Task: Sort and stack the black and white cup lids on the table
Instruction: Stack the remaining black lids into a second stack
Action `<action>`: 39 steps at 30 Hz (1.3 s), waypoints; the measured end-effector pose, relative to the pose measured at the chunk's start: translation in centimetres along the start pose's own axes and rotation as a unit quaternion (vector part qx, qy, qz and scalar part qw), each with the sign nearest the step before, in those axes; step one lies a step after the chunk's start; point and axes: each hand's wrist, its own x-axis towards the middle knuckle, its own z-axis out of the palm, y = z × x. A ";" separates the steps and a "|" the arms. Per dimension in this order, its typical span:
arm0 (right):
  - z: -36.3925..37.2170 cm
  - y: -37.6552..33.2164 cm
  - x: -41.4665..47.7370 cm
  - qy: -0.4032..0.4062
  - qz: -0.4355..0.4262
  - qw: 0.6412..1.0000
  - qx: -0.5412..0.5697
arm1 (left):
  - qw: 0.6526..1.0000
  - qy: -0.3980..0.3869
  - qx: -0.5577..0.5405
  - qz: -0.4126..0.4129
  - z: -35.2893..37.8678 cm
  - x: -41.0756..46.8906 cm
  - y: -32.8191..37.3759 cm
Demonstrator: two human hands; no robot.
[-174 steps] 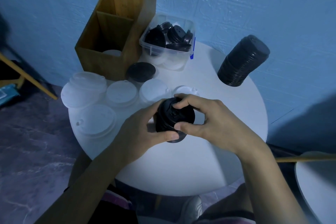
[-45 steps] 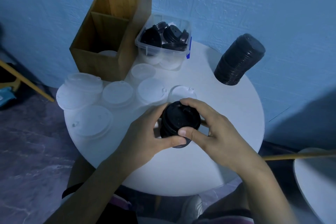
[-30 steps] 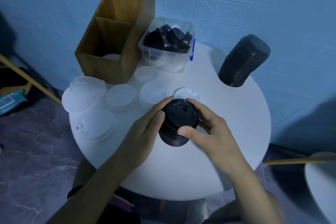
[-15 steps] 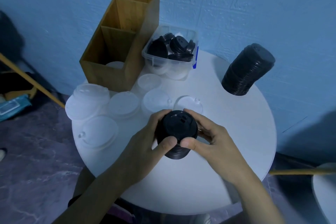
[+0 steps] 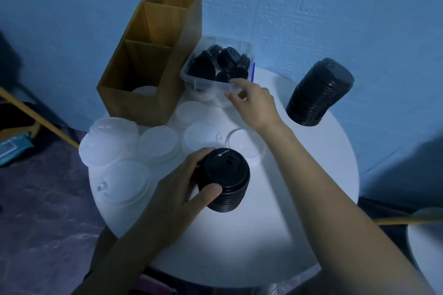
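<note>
My left hand grips a short stack of black lids standing near the middle of the round white table. My right hand reaches to the front rim of a clear plastic bin that holds several loose black lids. Its fingers are stretched out at the rim and hold nothing. A taller black stack leans at the back right. White lids sit in low stacks on the left.
A wooden two-compartment box stands at the back left against the blue wall, with a white lid inside. More white lids lie in front of the bin and under my right forearm. Another white tabletop shows at the right edge.
My right hand has let go of the short black stack and moved up to the clear bin. My left hand alone now holds the stack.
</note>
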 end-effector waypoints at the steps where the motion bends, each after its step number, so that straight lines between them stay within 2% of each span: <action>1: 0.2 0.1 0.1 0.006 0.002 1.000 -0.002 | 1.000 0.001 0.005 0.002 0.0 0.0 -0.1; 8: -0.4 1.8 -1.3 0.028 0.011 0.999 0.011 | 1.000 0.009 0.012 0.006 0.1 -0.2 0.0; 17: -2.3 2.9 -2.3 0.001 0.008 1.000 0.021 | 1.000 0.013 0.004 0.009 -0.1 -0.5 0.0; 22: -4.2 3.0 -1.1 -0.080 0.007 0.991 -0.106 | 1.000 0.017 0.023 0.013 -0.1 -0.7 0.1; 24: -4.4 3.2 -0.8 -0.072 -0.004 0.990 -0.118 | 0.999 0.019 0.027 0.019 -0.1 -0.6 0.1; 28: -4.8 3.1 -1.3 -0.062 -0.004 0.996 -0.057 | 0.999 0.017 0.032 0.023 0.0 -0.5 0.0; 31: -5.2 2.8 -1.0 -0.021 -0.006 0.999 -0.037 | 0.999 0.016 0.033 0.021 0.0 -0.6 0.1; 35: -4.4 2.9 1.0 0.033 0.035 0.997 -0.063 | 0.999 0.015 0.029 0.020 0.0 -0.6 0.1; 39: -3.9 3.3 2.5 0.014 0.077 0.995 -0.056 | 0.999 0.015 0.032 0.020 0.0 -0.6 0.0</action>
